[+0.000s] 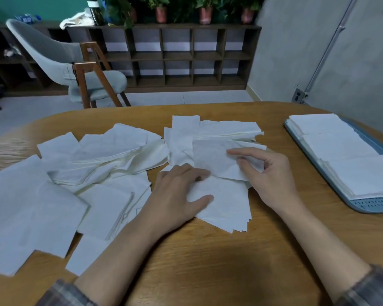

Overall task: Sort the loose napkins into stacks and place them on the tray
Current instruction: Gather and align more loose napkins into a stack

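"Between the two hands, what is that sheet?"

"A single white napkin, in the right hand. Its long axis runs left to right across the view, and the right end dips a little toward the person. The left end juts free above the pile."

"How is it held?"

"Pinched at its right end. The forefinger stretches along the upper edge, and the thumb and curled fingers close on the paper. The left hand grips nothing. Its fingers lie straight and press flat on a small stack just under the napkin, with the thumb spread across it."

"And that stack?"

"Roughly square, turned cornerwise to the table edge, with its near-right corners fanned unevenly. It lies on the wooden table, straight in front of the person."

"What is on the tray?"

"The blue-grey tray sits at the table's right side, well apart from the right hand. Its length runs from far-left to near-right. Three stacks lie in it in a row, edge to edge, and only the slotted near end shows bare."

"And round about?"

"Loose napkins sprawl over the left half of the table at every angle, some flat and some crumpled. They reach up to the left wrist, and more are heaped beyond both hands. Past the table stand a grey chair, a dark cubby shelf and potted plants on top of it."
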### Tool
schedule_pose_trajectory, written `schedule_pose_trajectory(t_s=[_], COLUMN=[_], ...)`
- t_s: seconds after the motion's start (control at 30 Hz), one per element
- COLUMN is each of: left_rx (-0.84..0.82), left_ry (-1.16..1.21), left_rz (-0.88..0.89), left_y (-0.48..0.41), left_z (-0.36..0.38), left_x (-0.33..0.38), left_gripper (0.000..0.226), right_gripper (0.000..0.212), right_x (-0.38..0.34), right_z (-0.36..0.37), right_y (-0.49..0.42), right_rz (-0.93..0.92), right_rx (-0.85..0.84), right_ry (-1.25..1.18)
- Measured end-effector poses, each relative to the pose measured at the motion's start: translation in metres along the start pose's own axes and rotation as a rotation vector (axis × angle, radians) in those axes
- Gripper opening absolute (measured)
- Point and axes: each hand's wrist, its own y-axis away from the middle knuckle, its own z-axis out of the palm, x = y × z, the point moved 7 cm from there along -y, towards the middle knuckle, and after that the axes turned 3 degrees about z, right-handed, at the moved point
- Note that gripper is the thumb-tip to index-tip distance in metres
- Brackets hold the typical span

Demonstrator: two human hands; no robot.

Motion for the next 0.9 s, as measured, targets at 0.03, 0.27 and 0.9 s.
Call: schedule_pose_trajectory(t_s=[0.03,0.27,0.9], left_rx=[-0.001,0.099,0.287], left_ry=[0.020,0.109,0.545], left_rz=[-0.003,0.046,-0.097], left_y=[0.000,0.002,0.008], left_z=[-0.001,-0.016,-0.054], left_x=[0.000,0.001,0.002], left_gripper=[0.042,0.013,0.001], right_gripper=[0.032,0.027,0.027], right_x=[-0.001,-0.005,-0.011], right_z=[0.001,0.003,0.030], right_y=[0.000,0.004,0.016], right_rz=[-0.008,-0.006,0.189], right_rx=[-0.015,-0.086,-0.299], right_ry=[0.002,-0.038,-0.442])
